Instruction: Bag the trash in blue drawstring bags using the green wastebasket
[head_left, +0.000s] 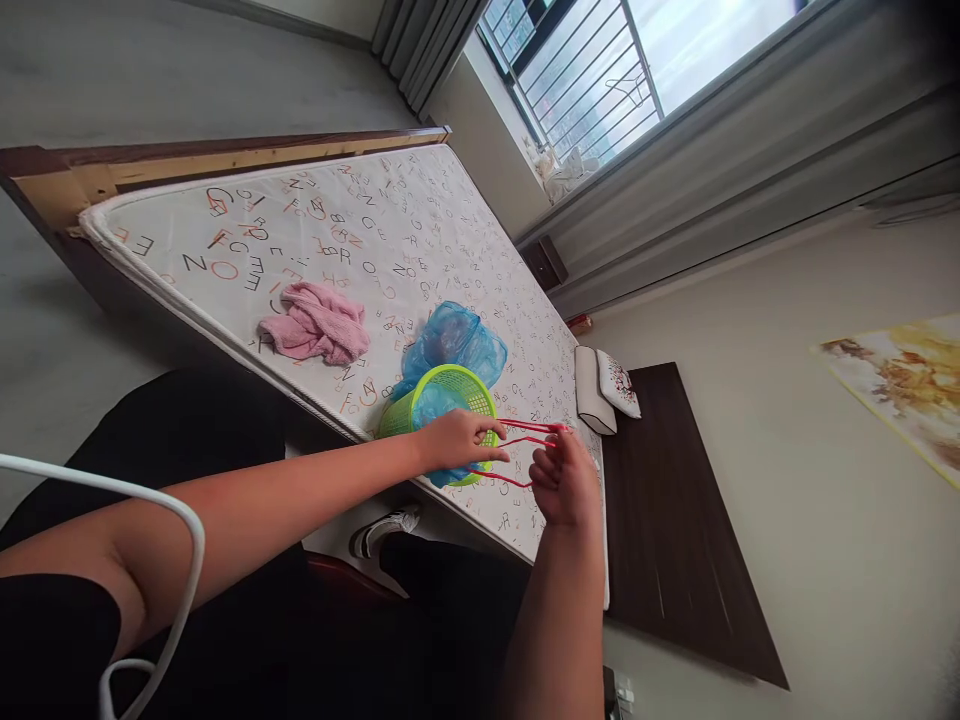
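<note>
Thin red cord (517, 482) runs in several strands between my two hands. My left hand (461, 440) reaches over the rim of a lime-green plastic basket (401, 415), fingers curled with the strands at them; the exact grip is partly hidden. On the right, my right hand (564, 480) is closed in a fist, pinching the cord near the fingertips. Blue thin plastic (439, 402) lines the basket and hangs over its near side. Just behind stands a puffed blue plastic bag (457, 340) with something indistinct inside, lying against the basket.
A crumpled pink towel (319, 322) lies on the letter-printed mattress (412, 225). The wooden bed frame (262, 155) runs along the far left, a dark headboard (682, 510) on the right. Pillows (600, 390) rest near it. A white cable (191, 530) loops past my left arm.
</note>
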